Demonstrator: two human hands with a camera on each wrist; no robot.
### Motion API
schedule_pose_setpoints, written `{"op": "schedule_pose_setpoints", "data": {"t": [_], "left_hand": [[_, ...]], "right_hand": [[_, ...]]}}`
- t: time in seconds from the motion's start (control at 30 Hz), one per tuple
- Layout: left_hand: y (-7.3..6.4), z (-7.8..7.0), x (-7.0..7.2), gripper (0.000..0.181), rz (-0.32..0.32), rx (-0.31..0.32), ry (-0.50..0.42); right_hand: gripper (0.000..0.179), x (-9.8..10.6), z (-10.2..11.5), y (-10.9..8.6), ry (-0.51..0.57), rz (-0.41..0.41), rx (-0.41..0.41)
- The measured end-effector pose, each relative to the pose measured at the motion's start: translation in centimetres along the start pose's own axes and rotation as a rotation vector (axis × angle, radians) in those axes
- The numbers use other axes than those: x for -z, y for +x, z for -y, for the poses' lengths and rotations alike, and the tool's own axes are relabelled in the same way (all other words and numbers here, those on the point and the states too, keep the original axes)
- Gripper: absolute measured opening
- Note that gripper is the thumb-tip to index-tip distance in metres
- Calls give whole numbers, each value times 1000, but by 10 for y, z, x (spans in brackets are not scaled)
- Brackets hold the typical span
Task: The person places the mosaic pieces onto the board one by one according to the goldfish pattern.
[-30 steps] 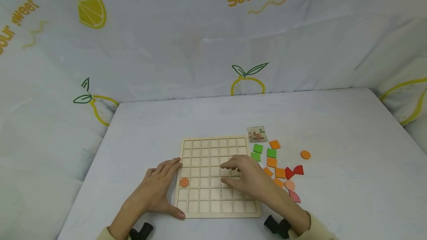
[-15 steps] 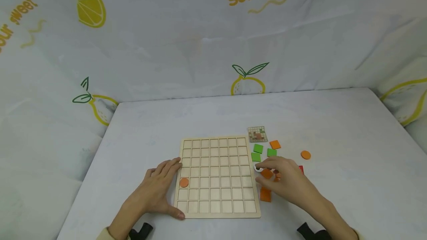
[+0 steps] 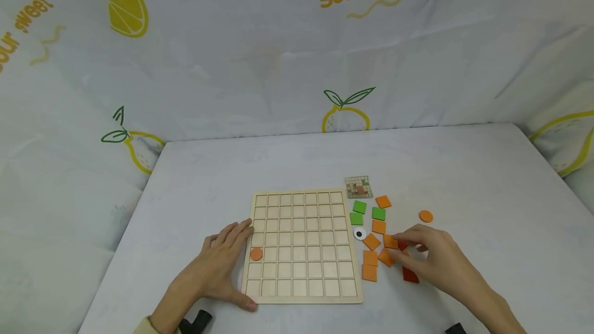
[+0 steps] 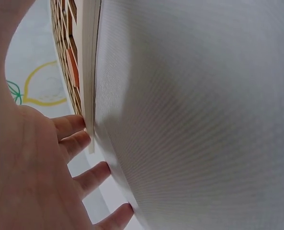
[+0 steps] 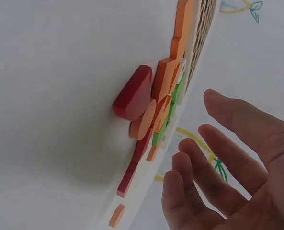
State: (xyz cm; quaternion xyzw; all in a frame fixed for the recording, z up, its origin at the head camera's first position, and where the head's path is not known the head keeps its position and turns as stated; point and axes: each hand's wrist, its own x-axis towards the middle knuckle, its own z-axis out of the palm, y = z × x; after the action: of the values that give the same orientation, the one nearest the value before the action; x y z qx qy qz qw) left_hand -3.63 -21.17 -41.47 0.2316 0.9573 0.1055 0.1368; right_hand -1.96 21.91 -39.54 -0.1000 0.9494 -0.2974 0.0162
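A wooden grid board [image 3: 308,300] lies on the white table, with an orange disc [image 3: 256,254] in a cell of its leftmost column. My left hand [image 3: 215,269] rests along the board's left side, fingers spread. Over the loose pieces to the board's right hovers my right hand [image 3: 438,256], thumb and fingers parted with nothing between them. Beneath it are orange squares [image 3: 386,257] and a red piece [image 3: 410,275], partly covered in the head view. The right wrist view shows that red piece [image 5: 134,93] beside a light orange disc [image 5: 143,120], below the fingers.
Several more orange squares [image 3: 369,272] lie close to the board's right edge, along with an eye disc [image 3: 359,233] and green squares [image 3: 359,206]. A small patterned card [image 3: 358,187] sits by the board's top right corner. Farther right is an orange disc [image 3: 425,216].
My right hand has moved right, from over the board to over the loose pieces, uncovering the eye disc and orange squares. My left hand stays at the board's left side.
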Motion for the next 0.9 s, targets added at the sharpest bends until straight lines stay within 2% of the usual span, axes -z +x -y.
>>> {"op": "schedule_pose_setpoints", "data": {"t": [0.3, 0.43, 0.9], "left_hand": [[-1, 1, 2, 148, 27, -12, -6], [-1, 1, 4, 147, 27, -23, 1], [-1, 2, 3, 146, 16, -25, -2]], "right_hand": [[23, -5, -11, -1, -52, 134, -167], [24, -8, -13, 0, -62, 156, -224], [28, -11, -11, 2, -26, 175, -284]]}}
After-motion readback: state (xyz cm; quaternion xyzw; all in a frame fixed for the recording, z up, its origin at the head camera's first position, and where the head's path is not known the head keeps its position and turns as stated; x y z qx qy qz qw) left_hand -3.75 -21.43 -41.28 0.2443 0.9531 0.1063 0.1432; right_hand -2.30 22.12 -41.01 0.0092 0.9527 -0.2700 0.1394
